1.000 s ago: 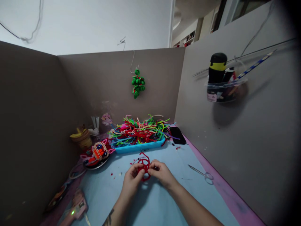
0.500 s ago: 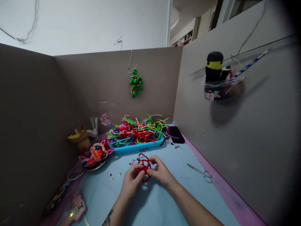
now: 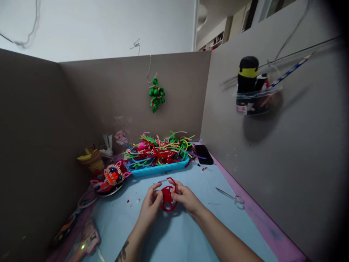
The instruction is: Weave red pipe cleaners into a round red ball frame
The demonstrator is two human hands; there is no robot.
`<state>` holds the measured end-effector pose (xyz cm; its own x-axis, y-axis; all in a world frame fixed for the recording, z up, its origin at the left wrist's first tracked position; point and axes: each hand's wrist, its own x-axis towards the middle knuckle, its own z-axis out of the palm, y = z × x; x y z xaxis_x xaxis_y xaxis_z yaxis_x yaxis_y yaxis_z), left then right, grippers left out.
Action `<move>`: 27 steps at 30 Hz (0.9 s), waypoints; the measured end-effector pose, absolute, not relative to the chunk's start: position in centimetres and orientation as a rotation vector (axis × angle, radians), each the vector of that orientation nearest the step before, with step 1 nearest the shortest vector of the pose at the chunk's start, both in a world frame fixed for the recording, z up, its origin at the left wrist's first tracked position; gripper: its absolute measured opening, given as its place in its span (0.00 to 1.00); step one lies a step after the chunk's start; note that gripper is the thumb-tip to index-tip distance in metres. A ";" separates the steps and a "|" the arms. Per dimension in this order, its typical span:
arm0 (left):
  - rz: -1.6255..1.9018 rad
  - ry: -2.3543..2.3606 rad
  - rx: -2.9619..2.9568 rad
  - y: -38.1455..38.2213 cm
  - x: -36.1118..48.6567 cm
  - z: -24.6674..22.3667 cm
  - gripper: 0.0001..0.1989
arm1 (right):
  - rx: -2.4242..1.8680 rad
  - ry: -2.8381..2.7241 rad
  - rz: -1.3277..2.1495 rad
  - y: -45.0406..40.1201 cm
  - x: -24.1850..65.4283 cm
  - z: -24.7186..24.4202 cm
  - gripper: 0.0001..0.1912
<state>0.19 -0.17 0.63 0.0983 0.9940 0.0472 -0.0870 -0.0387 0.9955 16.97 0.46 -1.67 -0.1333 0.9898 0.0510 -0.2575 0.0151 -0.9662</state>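
Observation:
A rounded openwork piece of red pipe cleaner (image 3: 167, 199) is held above the light blue table cover, in front of the tray. My left hand (image 3: 151, 200) has its thumb and fingers at the left edge of the piece, pinching it. On the other side, my right hand (image 3: 184, 196) grips the right edge, thumb in front. A red strand curls up over the top of the piece near my right fingertips. Between the hands, a thin light strand with a small dark bit reaches toward my left fingertips; what exactly it joins is too small to tell.
Behind the hands stands a blue tray (image 3: 160, 169) heaped with colourful pipe cleaners. Scissors (image 3: 235, 198) and a phone (image 3: 204, 154) lie right. At left are a plate with a beaded-looking figure (image 3: 113, 175) and a glue gun (image 3: 88, 242). A tub (image 3: 253, 103) hangs on the right panel.
The red piece has turned between my hands, and its upper strand now curls higher on the right. My left hand has shifted slightly left. The view has moved a little.

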 end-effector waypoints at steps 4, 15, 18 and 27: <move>1.400 1.250 1.291 -0.1 0.2 0.7 0.16 | -0.919 -0.979 1.338 0.9 16.7 -2.3 0.25; 1.257 1.314 1.581 -1.8 1.2 -0.7 0.16 | -0.950 -0.892 1.261 0.7 14.9 -4.1 0.25; 1.372 1.379 1.585 -1.5 0.9 -0.5 0.14 | -0.944 -0.914 1.275 0.6 14.9 -4.0 0.24; 1.232 1.098 1.106 -0.3 0.8 -0.2 0.31 | -0.987 -1.253 1.174 0.4 15.9 -2.5 0.19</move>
<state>0.82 -0.28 -0.22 0.0313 0.9993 -0.0208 -0.1348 0.0249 0.9906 15.88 0.41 -2.50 -0.0511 0.9847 0.1669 -0.1026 0.1610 -0.9816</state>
